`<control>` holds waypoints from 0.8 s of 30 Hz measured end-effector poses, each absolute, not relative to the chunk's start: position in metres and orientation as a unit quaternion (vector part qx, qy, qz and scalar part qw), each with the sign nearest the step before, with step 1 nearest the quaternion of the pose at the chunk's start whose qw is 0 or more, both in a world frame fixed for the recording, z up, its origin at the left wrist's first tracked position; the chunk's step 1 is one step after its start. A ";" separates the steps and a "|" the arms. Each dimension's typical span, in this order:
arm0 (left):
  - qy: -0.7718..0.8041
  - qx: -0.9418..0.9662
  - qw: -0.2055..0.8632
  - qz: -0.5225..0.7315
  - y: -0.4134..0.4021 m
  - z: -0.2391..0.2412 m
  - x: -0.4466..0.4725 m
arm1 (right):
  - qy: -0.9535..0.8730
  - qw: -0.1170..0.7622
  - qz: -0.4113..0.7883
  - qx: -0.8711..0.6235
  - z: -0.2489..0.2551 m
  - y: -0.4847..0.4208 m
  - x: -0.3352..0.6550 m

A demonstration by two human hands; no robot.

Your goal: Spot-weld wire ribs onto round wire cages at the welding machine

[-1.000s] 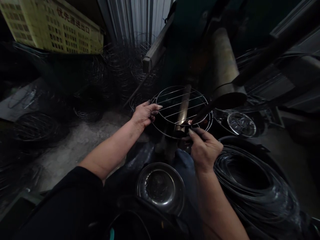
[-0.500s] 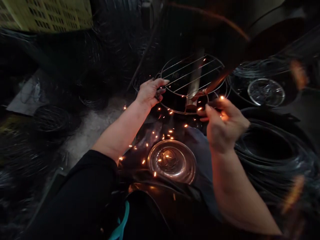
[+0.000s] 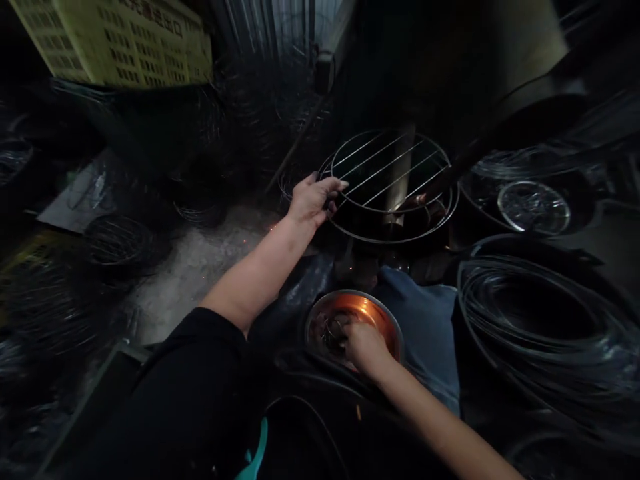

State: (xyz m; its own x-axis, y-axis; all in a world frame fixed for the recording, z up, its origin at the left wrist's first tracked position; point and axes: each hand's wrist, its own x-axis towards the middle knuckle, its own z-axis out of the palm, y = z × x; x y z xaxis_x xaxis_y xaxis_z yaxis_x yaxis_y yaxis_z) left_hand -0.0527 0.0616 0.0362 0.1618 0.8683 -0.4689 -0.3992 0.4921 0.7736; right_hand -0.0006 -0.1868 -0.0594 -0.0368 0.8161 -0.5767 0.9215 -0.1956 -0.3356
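My left hand (image 3: 313, 199) grips the left edge of a round wire rack (image 3: 400, 178), its thumb on top and fingers curled under the rim. The rack has parallel bars inside double hoops and rests by a metal post (image 3: 401, 173). My right hand (image 3: 365, 343) reaches down into a shiny metal bowl (image 3: 377, 312) near my lap. Its fingers are closed together among small bent wire pieces (image 3: 334, 328). The fingertips are dark and blurred, so what they hold cannot be made out. The bowl's inner wall glows orange.
A large coil of wire (image 3: 530, 333) lies at right, with a round wire item (image 3: 534, 208) behind it. Blue cloth (image 3: 433, 320) is beside the bowl. A dark rod (image 3: 460, 163) slants toward the rack. A yellow crate (image 3: 145, 47) stands at upper left.
My right hand has moved from beside the rack down into the bowl. The shower of bright sparks has nearly died out. My left hand still holds the rack.
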 end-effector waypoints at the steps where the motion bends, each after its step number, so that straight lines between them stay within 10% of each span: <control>1: 0.467 0.261 0.715 0.449 0.058 0.035 -0.054 | 0.632 0.074 -0.346 0.690 -0.054 -0.187 0.005; 5: 0.451 0.269 0.708 0.472 0.045 0.033 -0.056 | 0.629 0.006 -0.362 0.688 -0.029 -0.188 0.031; 17: 0.417 0.283 0.707 0.497 0.033 0.036 -0.053 | 0.246 -0.614 -0.346 0.665 0.034 -0.148 0.106; 24: 0.405 0.295 0.704 0.504 0.029 0.037 -0.051 | 0.328 -0.577 -0.188 0.724 0.033 -0.103 0.100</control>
State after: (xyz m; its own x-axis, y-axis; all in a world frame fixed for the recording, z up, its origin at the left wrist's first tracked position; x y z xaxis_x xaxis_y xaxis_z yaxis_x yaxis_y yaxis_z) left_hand -0.0510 0.0292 0.0373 0.1642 0.9481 -0.2722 -0.4713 0.3178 0.8227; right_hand 0.0996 -0.1027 0.0333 0.7138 0.6922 0.1065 0.2582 -0.1187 -0.9588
